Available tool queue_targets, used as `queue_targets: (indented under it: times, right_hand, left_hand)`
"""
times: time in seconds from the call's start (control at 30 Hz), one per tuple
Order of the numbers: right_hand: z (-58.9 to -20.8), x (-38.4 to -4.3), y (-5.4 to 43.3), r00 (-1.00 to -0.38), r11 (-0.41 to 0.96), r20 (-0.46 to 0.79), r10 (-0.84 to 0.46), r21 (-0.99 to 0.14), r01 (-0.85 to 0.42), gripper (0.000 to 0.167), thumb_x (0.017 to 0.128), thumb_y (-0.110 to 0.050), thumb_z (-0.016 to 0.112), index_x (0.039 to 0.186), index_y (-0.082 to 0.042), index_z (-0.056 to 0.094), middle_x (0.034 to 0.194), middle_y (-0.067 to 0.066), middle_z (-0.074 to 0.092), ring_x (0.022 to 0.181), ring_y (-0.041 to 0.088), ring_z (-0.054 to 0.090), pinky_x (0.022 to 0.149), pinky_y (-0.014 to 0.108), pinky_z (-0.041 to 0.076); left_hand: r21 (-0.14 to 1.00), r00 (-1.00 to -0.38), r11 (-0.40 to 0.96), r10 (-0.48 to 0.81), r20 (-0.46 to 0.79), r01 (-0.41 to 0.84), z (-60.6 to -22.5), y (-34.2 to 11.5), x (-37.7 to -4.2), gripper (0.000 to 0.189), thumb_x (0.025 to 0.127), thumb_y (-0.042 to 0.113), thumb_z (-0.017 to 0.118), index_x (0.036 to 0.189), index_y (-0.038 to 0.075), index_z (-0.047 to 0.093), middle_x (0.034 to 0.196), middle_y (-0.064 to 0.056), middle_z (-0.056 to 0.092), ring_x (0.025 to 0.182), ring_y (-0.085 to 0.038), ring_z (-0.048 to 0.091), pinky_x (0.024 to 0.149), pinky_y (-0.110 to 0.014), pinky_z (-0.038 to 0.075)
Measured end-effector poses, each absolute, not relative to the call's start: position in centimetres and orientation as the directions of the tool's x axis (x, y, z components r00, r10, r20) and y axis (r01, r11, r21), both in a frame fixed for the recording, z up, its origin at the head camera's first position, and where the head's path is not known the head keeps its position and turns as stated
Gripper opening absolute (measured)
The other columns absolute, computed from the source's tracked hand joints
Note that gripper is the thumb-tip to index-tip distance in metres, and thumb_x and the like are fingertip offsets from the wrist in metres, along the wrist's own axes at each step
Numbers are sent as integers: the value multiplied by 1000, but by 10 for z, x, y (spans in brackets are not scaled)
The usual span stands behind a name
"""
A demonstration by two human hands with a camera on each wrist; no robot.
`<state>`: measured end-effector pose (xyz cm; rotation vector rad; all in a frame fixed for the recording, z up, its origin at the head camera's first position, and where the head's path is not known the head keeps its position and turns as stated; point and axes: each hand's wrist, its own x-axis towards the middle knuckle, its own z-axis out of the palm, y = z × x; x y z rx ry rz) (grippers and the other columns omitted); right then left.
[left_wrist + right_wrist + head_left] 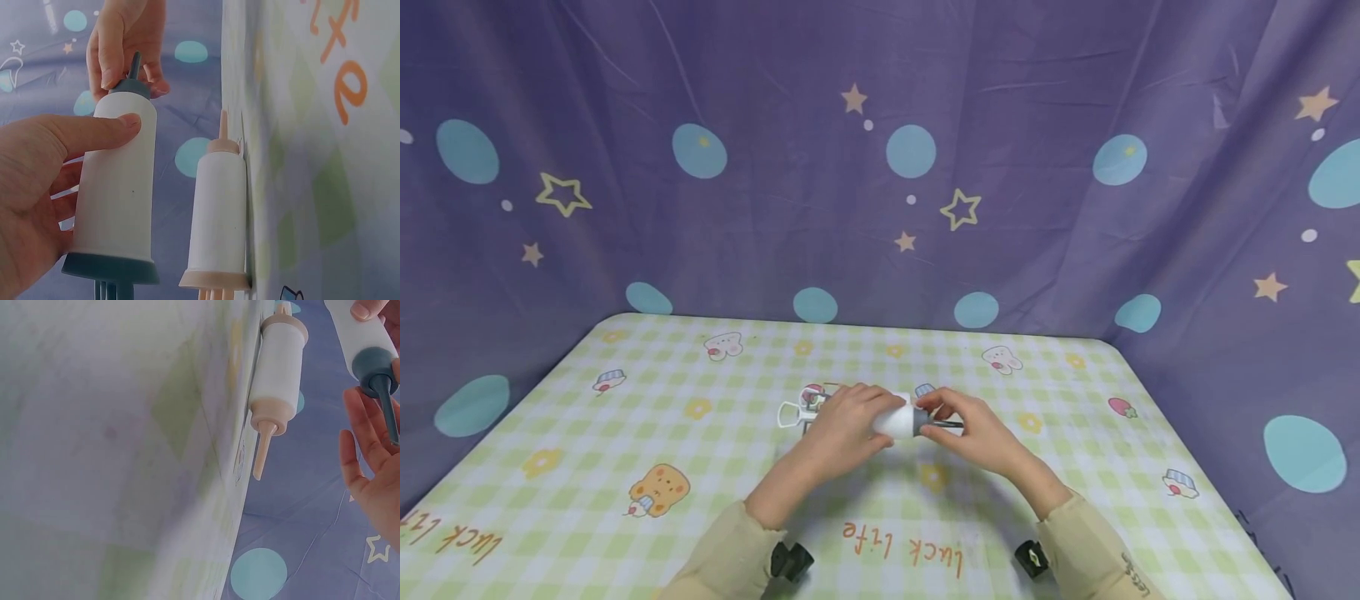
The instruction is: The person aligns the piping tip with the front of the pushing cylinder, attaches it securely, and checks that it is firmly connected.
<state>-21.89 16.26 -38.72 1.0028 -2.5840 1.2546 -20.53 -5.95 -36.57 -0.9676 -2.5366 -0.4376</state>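
My left hand (846, 423) wraps round the white barrel of a syringe-like icing press (119, 194), thumb laid along its side. This press has a grey-blue end cap (374, 365) with a thin nozzle, and a flange of the same colour at the other end. At the cap, my right hand (976, 429) pinches it between thumb and fingers, the nozzle pointing right in the head view. Beside it on the table lies a second white press (219, 209) with beige ends, mostly hidden behind the left hand in the head view.
White loop handles (788, 414) stick out left of the left hand. A green-and-white checked cloth (737, 467) covers the table. Behind it hangs a purple curtain (775, 208) with stars and blue spots.
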Motion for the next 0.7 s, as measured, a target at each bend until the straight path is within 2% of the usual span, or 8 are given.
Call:
queue_targets:
  times: [0.37, 0.6, 0.7]
  right_hand:
    - [-391, -218, 166, -776, 449, 316, -545, -672, -589, 21, 91, -28, 55, 110, -20, 56, 102, -5, 61, 78, 8, 57, 63, 25, 50]
    - [-393, -216, 168, -795, 455, 266, -546, -702, -547, 15, 91, -23, 55, 104, -16, 52, 95, -1, 61, 72, 7, 55, 56, 24, 48]
    - [-394, -216, 168, -807, 461, 239, -540, -718, -521, 17, 91, -22, 54, 106, -14, 52, 95, 1, 61, 73, 10, 55, 57, 24, 47]
  left_hand:
    - [156, -684, 706, 569, 457, 691, -369, -54, -204, 44, 67, 23, 79, 108, 16, 64, 104, 2, 65, 93, -16, 59, 77, -33, 45]
    - [155, -684, 703, 578, 446, 694, -375, -50, -203, 45, 66, 22, 78, 109, 16, 64, 103, 2, 65, 91, -16, 59, 78, -32, 45]
    - [154, -686, 706, 575, 446, 692, -377, -49, -204, 46, 66, 23, 79, 109, 15, 64, 103, 2, 65, 91, -16, 59, 77, -32, 46]
